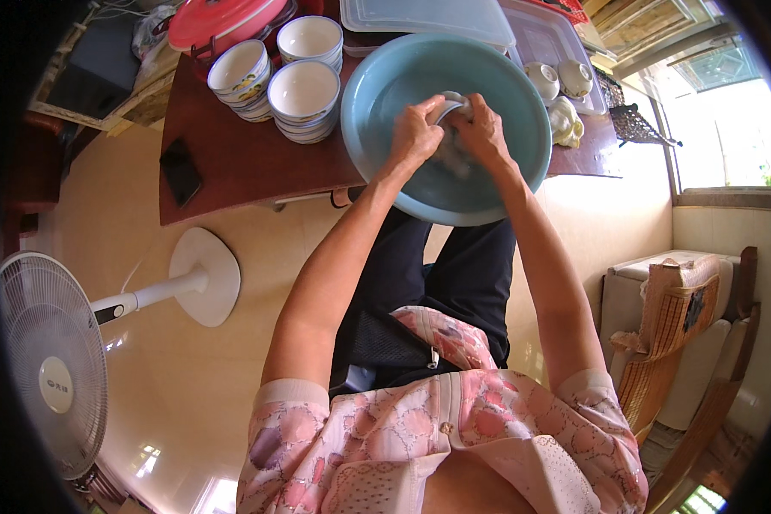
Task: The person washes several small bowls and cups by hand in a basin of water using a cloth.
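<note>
A blue plastic basin (385, 186) stands at the front edge of the table, with water and a blurred light cloth (453, 157) low inside it. Over the basin, my left hand (417, 132) grips the left side of a white bowl (448, 110) with a blue rim. On the bowl's other side is my right hand (482, 128), its fingers pressed to the wall with what looks like part of the cloth. The bowl is tilted, and my fingers hide much of it.
Stacked patterned bowls (303, 90) stand left of the basin, near a red lidded pot (215, 22). A black phone (180, 172) lies at the table's left. To the right are a clear plastic tray (594, 103) with two upturned bowls and a crumpled cloth (565, 122). A white fan (54, 360) stands left.
</note>
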Demonstrator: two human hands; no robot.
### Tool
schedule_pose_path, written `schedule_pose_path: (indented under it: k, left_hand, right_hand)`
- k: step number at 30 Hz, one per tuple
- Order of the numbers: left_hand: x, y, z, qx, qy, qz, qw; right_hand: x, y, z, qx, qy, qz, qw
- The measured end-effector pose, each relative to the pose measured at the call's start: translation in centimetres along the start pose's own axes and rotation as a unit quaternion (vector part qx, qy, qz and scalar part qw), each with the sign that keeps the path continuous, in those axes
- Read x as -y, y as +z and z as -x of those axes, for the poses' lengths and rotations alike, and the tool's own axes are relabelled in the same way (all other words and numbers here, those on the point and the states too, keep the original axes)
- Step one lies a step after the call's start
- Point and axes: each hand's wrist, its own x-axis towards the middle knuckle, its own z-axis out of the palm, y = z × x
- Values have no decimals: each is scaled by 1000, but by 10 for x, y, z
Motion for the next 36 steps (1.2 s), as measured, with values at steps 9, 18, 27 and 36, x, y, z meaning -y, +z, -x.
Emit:
schedule_pose_path:
  k: [9,18,27,36]
  left_hand:
    - [11,6,0,-103,39,9,994]
    - [31,10,-6,-45,29,6,999]
    - [15,6,-2,-103,84,35,990]
    - [20,10,-4,-51,25,-4,998]
  right_hand:
    - [8,-2,5,0,66,22,998]
    - [20,7,7,-58,-111,93,988]
    - [8,2,4,-14,57,46,997]
    - [31,-1,13,-66,-206,109,970]
